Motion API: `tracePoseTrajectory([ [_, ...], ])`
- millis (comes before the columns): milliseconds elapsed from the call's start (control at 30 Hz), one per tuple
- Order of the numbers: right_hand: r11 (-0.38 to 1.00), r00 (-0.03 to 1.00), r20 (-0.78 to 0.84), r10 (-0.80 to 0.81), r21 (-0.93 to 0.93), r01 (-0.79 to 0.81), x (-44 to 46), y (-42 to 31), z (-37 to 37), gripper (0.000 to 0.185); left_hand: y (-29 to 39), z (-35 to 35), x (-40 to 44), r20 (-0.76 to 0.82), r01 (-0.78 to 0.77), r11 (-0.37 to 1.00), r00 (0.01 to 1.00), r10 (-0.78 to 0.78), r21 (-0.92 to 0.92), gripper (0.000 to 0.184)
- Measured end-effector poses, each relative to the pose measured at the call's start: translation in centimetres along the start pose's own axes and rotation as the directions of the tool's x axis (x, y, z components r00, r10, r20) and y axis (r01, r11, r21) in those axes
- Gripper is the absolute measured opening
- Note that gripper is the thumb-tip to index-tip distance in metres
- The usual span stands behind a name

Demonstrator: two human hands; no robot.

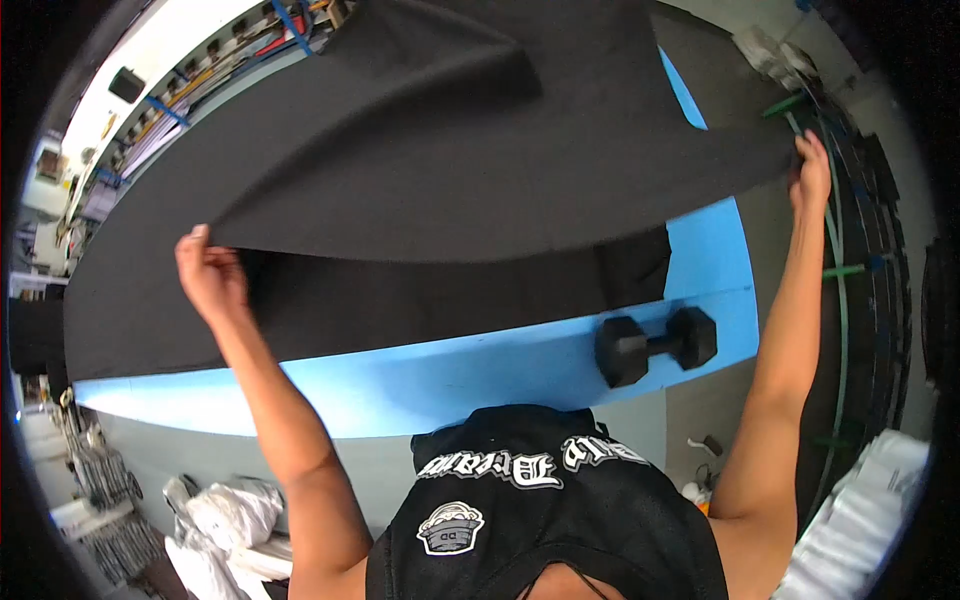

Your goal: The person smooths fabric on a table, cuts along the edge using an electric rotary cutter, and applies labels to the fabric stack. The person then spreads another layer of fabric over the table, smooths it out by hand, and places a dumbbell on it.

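Observation:
A wide sheet of black fabric (440,190) is stretched between my two hands, its near edge lifted and sagging in the middle. My left hand (211,272) pinches the near left part of that edge. Out to the right, past the table's end, my right hand (811,172) grips the other corner. More black fabric lies flat beneath on the light blue tabletop (340,395). A black hexagonal dumbbell (655,346) rests near the table's front right corner, close to the lower fabric's end.
Shelves with tools and materials (170,125) line the far left. White plastic bags (232,515) are on the floor at lower left. A green metal frame (842,270) stands beyond the table's right end, and white wrapped bundles (865,510) are at lower right.

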State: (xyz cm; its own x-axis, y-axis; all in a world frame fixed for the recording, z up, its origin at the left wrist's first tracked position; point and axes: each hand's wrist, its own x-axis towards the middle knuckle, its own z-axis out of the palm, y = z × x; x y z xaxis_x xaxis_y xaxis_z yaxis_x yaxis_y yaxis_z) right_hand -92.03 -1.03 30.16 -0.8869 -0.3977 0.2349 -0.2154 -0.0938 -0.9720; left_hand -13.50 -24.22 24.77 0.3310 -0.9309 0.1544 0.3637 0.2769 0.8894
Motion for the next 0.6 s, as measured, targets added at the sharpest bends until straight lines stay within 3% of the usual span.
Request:
tracePoseTrajectory([
  [67,0.999,1.000,-0.015,-0.026,-0.025,0.026,-3.6,-5.4,3.1,0.050,3.8,-5.5,5.9,0.019,-0.003,0.995,1.000,0.005,-0.102,0.013],
  [133,0.994,0.989,0.124,-0.081,0.089,0.070,-4.1,-6.3,3.5,0.047,7.4,-12.0,10.7,0.110,0.015,0.993,0.994,-0.001,-0.120,0.012],
  [200,0.990,0.959,0.275,-0.061,0.137,0.024,-7.9,-7.0,4.5,0.048,9.7,-16.3,11.9,0.045,-0.033,0.996,0.998,0.037,-0.089,0.014],
  [300,0.993,0.938,0.345,0.016,0.101,-0.054,-16.9,-5.9,7.4,0.058,9.1,-23.9,10.2,-0.065,-0.124,0.990,0.990,0.128,0.062,0.016],
  [367,0.980,0.955,0.240,0.172,0.053,-0.189,-20.4,-0.2,7.6,0.055,6.1,-28.9,7.6,-0.075,-0.035,0.988,0.996,0.047,0.153,0.019],
  [400,0.973,0.907,0.359,0.218,-0.003,-0.232,-21.5,3.1,6.5,0.047,4.2,-30.6,6.4,-0.113,0.042,0.984,0.993,-0.022,0.174,0.020],
  [467,0.926,0.866,0.337,0.370,-0.213,-0.312,-24.8,9.6,5.7,0.035,-0.1,-34.9,4.3,-0.117,0.184,0.953,0.980,-0.160,0.241,0.020],
  [533,0.837,0.763,0.349,0.544,-0.289,-0.465,-27.5,14.6,4.9,0.047,-4.2,-38.2,3.3,-0.141,0.266,0.930,0.961,-0.236,0.256,0.022],
  [567,0.808,0.780,0.245,0.575,-0.320,-0.495,-29.2,15.6,5.4,0.041,-5.4,-38.5,2.8,-0.151,0.294,0.917,0.954,-0.261,0.270,0.022],
  [600,0.773,0.772,0.181,0.609,-0.355,-0.526,-30.5,16.3,5.8,0.049,-6.5,-38.7,2.4,-0.160,0.321,0.903,0.945,-0.285,0.286,0.023],
])
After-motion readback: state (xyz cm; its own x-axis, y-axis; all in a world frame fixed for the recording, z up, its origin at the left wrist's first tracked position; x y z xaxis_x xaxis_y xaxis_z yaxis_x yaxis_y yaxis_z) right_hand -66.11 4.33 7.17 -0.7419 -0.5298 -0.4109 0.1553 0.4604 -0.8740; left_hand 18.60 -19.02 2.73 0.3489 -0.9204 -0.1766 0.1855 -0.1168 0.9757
